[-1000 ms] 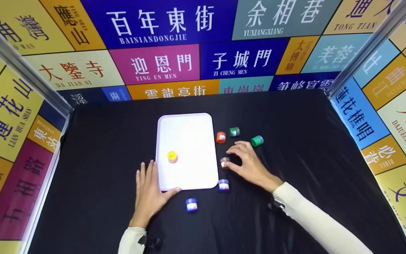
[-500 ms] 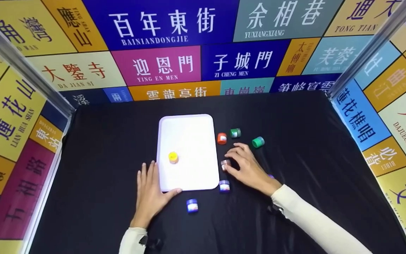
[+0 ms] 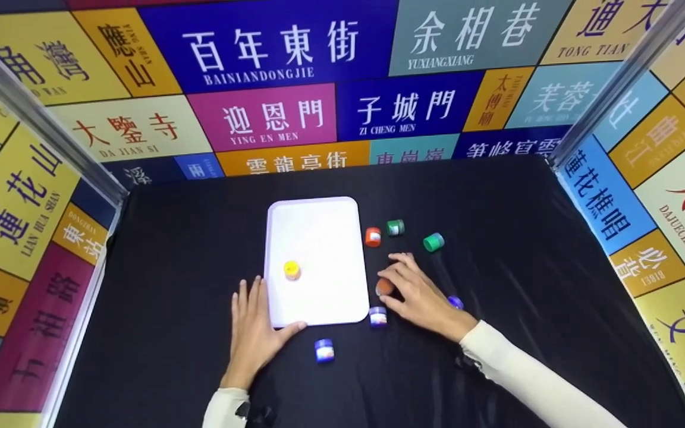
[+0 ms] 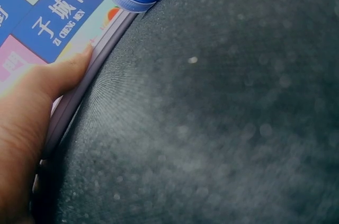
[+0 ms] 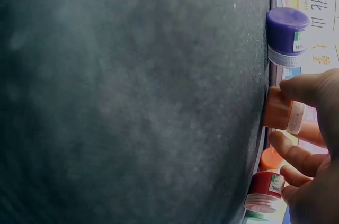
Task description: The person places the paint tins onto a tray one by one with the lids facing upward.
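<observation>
A white tray with a lavender edge lies on the black cloth. My left hand rests at its near-left corner, fingers straight along the side; its thumb lies on the near edge. Right of the tray, my right hand pinches a small brown paint jar between thumb and fingers. Low at the cloth, that jar stands upright with its clear end up. A purple-blue jar lies just nearer to me. On the tray sits a yellow jar.
Beyond the right hand are a red jar, a dark green jar and a lighter green jar. One blue jar lies before the tray; another shows partly behind the right wrist. Sign-covered walls enclose the table.
The brown jar has turned from lying with its label showing to upright, and my right fingers have closed in around it. My left hand stays at the tray corner.
</observation>
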The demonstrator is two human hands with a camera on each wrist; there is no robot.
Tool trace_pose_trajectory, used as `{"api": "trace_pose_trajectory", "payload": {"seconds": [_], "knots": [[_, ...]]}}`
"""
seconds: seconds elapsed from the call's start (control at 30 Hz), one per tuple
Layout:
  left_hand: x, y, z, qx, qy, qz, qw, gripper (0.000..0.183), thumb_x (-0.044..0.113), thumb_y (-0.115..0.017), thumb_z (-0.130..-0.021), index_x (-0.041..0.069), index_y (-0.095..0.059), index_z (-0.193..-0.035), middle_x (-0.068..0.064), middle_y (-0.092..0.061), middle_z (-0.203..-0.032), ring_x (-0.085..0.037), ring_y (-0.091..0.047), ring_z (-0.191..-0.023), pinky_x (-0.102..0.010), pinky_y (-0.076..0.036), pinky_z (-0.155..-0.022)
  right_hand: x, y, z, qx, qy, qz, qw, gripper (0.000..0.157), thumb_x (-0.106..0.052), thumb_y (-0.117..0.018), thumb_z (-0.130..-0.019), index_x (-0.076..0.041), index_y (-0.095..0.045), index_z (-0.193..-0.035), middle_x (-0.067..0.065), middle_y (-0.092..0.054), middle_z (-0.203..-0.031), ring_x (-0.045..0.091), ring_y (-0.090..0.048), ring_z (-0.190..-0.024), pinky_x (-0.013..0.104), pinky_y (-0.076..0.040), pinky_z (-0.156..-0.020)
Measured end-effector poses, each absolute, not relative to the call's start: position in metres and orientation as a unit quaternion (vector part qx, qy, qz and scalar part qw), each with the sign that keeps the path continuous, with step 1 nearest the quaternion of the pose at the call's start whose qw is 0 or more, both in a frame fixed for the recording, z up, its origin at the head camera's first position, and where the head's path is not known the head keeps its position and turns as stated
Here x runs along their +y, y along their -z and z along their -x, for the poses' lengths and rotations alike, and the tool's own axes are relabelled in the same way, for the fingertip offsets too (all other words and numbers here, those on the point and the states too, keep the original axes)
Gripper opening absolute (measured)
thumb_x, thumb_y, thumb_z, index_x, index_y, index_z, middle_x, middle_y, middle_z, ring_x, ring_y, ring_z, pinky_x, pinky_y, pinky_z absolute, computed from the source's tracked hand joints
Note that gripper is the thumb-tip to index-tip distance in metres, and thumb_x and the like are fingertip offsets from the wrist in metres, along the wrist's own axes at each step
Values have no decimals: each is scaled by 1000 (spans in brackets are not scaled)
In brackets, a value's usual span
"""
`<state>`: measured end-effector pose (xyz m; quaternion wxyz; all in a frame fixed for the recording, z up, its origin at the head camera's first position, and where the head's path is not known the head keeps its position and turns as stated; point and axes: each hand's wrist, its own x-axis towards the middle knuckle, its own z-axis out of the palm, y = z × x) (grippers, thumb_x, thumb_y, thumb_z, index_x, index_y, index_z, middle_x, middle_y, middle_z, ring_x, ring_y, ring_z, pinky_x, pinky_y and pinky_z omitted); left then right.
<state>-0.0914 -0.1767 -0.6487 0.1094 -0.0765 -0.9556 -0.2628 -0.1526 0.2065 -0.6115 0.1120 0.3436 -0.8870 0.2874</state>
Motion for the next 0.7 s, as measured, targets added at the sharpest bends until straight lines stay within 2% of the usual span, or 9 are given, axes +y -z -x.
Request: {"api": "trace_pose_trajectory", "payload": {"seconds": [0.27, 0.33, 0.53, 0.7], "knots": [[-177, 649, 91, -957, 262, 74, 101, 129, 75, -83, -80, -7, -34, -168, -29, -32, -175, -54, -15, -165, -66, -8, -135, 209, 612, 152, -884, -304, -341, 102, 38, -12, -92, -90, -3, -72, -120, 13, -70, -121, 47, -51, -147, 76, -32, -125], [-177, 649, 90, -956, 264, 74, 101, 130, 75, -83, -80, -7, -34, -168, -29, -32, -175, -54, -15, -165, -66, -7, -135, 209, 613, 152, -881, -311, -339, 107, 36, -12, -93, -89, -4, -72, -118, 12, -71, -120, 47, -52, -147, 73, -36, -124], [-177, 649, 90, -955, 267, 77, 107, 129, 74, -84, -79, -8, -36, -167, -29, -32, -175, -55, -16, -165, -67, -8, -135, 208, 611, 152, -875, -337, -328, 117, 35, -11, -93, -88, -5, -73, -117, 12, -73, -123, 43, -55, -144, 53, -53, -115], [-177, 649, 90, -955, 266, 75, 105, 129, 72, -86, -79, -8, -36, -166, -29, -32, -175, -54, -15, -166, -66, -8, -135, 205, 610, 154, -867, -354, -329, 122, 37, -10, -93, -88, -3, -74, -120, 15, -73, -125, 41, -57, -141, 54, -54, -112]]}}
